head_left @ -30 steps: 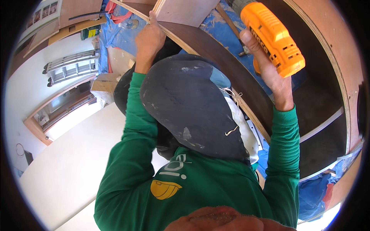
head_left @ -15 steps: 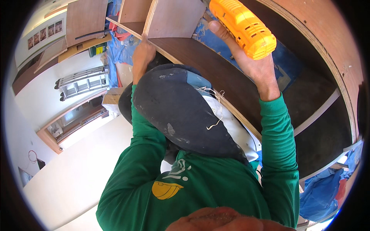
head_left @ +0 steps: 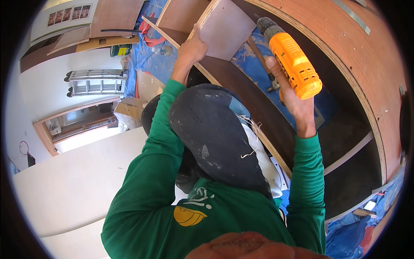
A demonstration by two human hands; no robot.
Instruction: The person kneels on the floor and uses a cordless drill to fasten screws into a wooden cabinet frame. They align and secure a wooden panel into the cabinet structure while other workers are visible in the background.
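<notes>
My right hand (head_left: 297, 103) is wrapped round the grip of a yellow cordless drill (head_left: 297, 64). The drill's dark chuck points away and up to the left, apart from the wood around it. With my left hand (head_left: 192, 49) I grip the front edge of an upright plywood panel (head_left: 226, 30), thumb or finger stretched along the edge. That panel stands across a long dark-faced cabinet board (head_left: 233, 82) with a bare ply edge. Part of the left fingers is hidden behind the panel.
A hammer (head_left: 261, 58) lies on blue sheeting inside the cabinet frame. A curved plywood side (head_left: 358, 56) rises on the right. My bent knee (head_left: 207, 125) presses close to the board. Further left are a folded ladder (head_left: 98, 82) and a pale panel (head_left: 86, 172).
The view has shifted, and the drill sits lower in the picture with its chuck now showing. My left hand appears higher and further right, still at the panel's edge. The hammer has come into sight.
</notes>
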